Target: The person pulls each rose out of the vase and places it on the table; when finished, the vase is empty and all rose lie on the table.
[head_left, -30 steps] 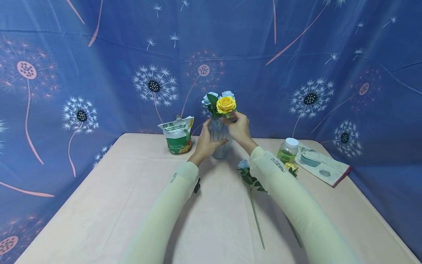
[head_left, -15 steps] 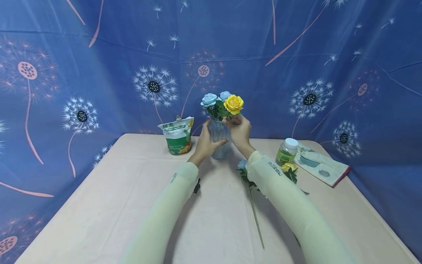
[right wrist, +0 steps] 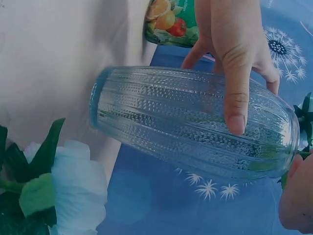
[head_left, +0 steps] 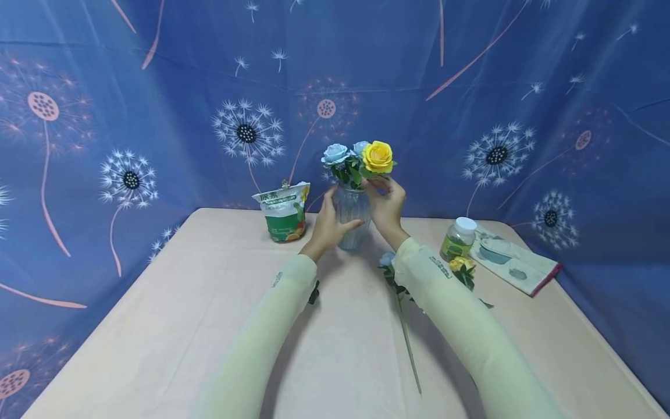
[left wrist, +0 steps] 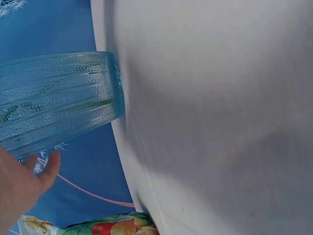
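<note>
A ribbed clear glass vase (head_left: 352,209) stands upright on the table. My left hand (head_left: 327,226) grips its left side, with the thumb across the front; in the right wrist view that thumb (right wrist: 237,100) lies on the glass. At the vase's mouth, my right hand (head_left: 388,206) pinches a yellow rose (head_left: 377,157) just below the bloom. Two light blue roses, one in front (head_left: 335,154) and one behind (head_left: 359,148), rise from the vase beside it. Green stems show faintly through the glass (left wrist: 58,98). The right fingertips are partly hidden under leaves.
Left of the vase stands a clipped green-and-white bag (head_left: 284,216). Right lie a blue rose (head_left: 387,260) and a yellow rose (head_left: 462,265), partly behind my sleeve. Beyond are a white-lidded jar (head_left: 458,238) and a folded cloth (head_left: 515,263). A small black object (head_left: 314,293) sits by my left sleeve.
My right hand has shifted the yellow rose right and slightly up, away from the blue roses, which show more fully. The left hand keeps its place on the vase.
</note>
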Tool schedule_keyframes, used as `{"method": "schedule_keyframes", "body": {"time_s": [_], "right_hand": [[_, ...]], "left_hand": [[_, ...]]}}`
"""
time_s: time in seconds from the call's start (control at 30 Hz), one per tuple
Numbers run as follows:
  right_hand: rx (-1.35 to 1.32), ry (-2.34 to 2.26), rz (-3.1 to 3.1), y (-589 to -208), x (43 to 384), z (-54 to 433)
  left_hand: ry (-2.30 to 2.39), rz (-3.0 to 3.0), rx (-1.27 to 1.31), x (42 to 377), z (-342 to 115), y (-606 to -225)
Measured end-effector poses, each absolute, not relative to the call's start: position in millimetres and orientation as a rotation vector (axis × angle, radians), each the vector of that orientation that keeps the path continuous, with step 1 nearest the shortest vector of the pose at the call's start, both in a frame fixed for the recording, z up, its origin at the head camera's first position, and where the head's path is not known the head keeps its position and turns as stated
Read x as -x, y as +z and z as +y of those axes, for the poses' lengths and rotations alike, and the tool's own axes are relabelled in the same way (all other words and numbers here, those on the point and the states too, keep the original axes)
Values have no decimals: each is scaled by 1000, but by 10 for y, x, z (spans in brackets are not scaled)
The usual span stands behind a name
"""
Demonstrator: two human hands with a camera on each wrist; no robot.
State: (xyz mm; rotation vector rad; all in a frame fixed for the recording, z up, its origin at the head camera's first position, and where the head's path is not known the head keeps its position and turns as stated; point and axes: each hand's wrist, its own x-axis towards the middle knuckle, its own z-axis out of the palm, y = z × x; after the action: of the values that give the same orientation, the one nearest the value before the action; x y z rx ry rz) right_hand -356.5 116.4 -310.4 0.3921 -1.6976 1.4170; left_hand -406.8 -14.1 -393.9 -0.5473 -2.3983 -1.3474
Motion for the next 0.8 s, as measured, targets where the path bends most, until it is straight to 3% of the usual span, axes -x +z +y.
{"method": "schedule_keyframes", "body": {"time_s": [0.23,0.47,0.6,0.8], "right_hand": [[-396,1577,-1662,-3052,3470,1182],[-225,1646,-1725,-3257,3743,1285],[-112,1608,-1802,-3230,3725,1264],[-158,1580,-1821,-3198,3713,1256]], "left_hand": [[-1354,-2410,547,4070,-149,-3939],[-1351,-2428,521,4067,-142,-3951],[-1342,-2434,514,4064,-137,-3947],[-1349,-2441,516,4052,-127,-3939]]}}
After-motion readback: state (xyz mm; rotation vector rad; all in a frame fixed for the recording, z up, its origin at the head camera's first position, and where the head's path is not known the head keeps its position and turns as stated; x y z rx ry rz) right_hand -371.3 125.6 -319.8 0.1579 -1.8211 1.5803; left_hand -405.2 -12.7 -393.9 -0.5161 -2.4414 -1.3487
